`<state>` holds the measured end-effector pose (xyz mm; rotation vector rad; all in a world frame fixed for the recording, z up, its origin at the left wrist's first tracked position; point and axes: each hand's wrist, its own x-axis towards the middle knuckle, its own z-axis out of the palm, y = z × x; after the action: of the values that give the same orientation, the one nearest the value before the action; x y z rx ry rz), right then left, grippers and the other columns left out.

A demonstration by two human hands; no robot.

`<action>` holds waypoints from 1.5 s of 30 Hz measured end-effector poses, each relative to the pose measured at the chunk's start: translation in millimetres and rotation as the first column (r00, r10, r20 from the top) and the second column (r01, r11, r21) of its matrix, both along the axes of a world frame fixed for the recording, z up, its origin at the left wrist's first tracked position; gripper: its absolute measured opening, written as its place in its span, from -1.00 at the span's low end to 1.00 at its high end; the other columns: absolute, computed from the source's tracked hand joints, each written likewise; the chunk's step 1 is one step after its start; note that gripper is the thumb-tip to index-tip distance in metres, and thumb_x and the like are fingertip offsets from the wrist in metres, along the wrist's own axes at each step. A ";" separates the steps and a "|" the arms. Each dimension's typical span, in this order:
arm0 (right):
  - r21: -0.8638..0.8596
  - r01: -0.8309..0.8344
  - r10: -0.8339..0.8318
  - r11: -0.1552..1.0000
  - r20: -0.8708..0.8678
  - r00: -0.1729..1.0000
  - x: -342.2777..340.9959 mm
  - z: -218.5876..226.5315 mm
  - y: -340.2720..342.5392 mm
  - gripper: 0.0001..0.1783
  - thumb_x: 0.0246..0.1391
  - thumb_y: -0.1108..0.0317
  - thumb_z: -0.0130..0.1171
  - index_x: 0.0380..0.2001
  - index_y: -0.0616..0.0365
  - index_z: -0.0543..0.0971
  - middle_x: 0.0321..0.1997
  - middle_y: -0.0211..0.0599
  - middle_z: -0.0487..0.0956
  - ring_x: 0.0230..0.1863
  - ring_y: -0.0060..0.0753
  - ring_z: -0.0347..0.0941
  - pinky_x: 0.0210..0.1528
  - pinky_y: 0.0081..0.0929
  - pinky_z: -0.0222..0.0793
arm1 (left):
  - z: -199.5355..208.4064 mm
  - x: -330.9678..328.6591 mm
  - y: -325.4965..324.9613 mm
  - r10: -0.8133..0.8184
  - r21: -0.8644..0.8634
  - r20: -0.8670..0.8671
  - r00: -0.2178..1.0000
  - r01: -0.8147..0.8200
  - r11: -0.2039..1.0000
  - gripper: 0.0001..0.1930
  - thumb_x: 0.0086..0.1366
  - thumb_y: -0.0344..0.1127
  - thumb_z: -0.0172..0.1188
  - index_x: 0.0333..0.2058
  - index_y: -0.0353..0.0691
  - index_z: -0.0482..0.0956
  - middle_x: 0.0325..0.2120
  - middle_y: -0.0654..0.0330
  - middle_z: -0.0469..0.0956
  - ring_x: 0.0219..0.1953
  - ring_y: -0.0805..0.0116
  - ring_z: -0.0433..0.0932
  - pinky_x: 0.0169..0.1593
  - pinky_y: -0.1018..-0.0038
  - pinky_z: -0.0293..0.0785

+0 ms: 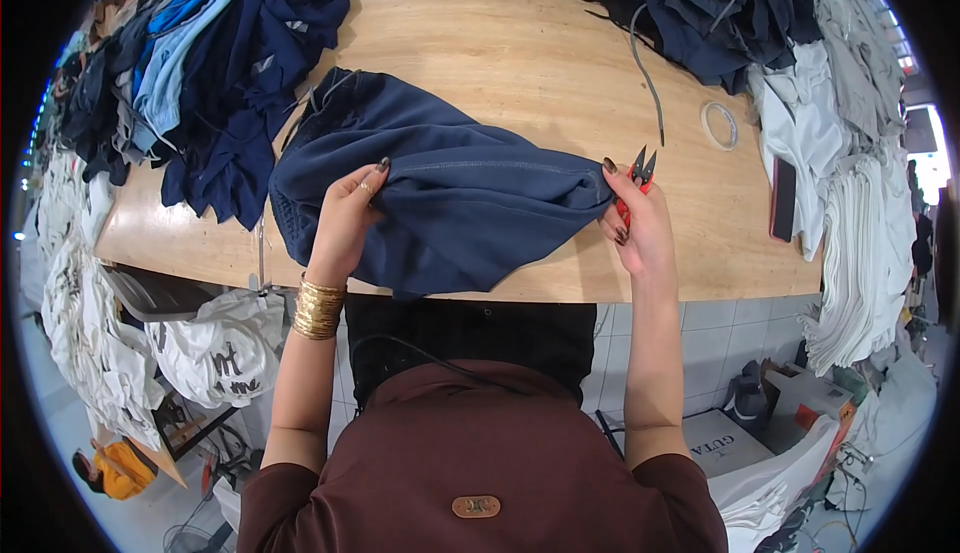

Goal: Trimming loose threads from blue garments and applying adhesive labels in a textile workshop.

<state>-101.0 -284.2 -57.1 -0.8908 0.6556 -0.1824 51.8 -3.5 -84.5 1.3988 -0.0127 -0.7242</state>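
Observation:
Stretched between my two hands is a navy blue garment (450,208), with a pale stitched seam running along its upper part. My left hand (350,208) pinches the fabric near its gathered left end, which has a drawstring at the top. At the narrow right end, my right hand (635,218) grips the cloth between thumb and fingers. Red-handled thread snips (643,168) also sit in that right hand, their dark blades pointing up and apart. The garment's lower edge hangs close to the table's front edge.
Navy and blue garments (240,83) lie piled at the table's (430,23) far left, dark ones (690,13) at the far right. A tape roll (719,126), a phone (782,200) and stacked white cloth (860,243) are on the right. Boxes (720,443) stand below.

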 end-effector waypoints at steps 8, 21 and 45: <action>-0.228 0.025 -0.017 0.973 0.038 0.999 7.4 20.2 25.9 -0.86 0.12 0.34 0.14 -0.36 0.20 0.50 -0.74 -0.62 0.28 -0.85 -0.80 0.03 -0.81 -0.70 -0.14 | 12.0 -17.2 14.2 -0.146 -0.115 -0.053 0.988 0.139 0.984 -0.70 0.31 -0.42 0.02 0.01 -0.35 0.43 -0.21 0.29 0.57 -0.16 0.61 0.51 0.00 0.59 0.39; -0.449 -0.224 0.322 0.865 0.154 0.934 14.9 37.0 52.2 -0.91 0.11 0.44 0.14 -0.38 0.26 0.54 -0.49 -0.61 0.41 -0.47 -0.83 0.20 -0.41 -0.81 0.09 | 48.7 -14.0 -61.7 -0.319 0.023 0.742 0.589 0.453 0.891 -0.69 0.30 -0.31 0.03 -0.01 -0.25 0.45 0.01 0.13 0.44 0.11 0.23 0.33 0.20 0.40 0.14; -0.956 -0.082 0.269 0.283 -0.003 0.963 -2.9 68.6 56.9 -0.74 0.02 0.59 0.11 -0.17 0.18 0.52 -0.32 -0.27 0.50 -0.49 -0.45 0.44 -0.35 -0.62 0.34 | 82.1 -31.7 -38.1 -0.574 -0.162 0.065 0.816 0.576 0.801 -0.75 0.28 -0.35 0.12 -0.16 -0.42 0.55 -0.37 0.41 0.53 -0.33 0.74 0.35 -0.22 0.76 0.30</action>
<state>-103.9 -227.3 11.5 -2.1228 0.2037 -0.4736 20.1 -41.6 -2.5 1.2291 -0.5257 -1.1890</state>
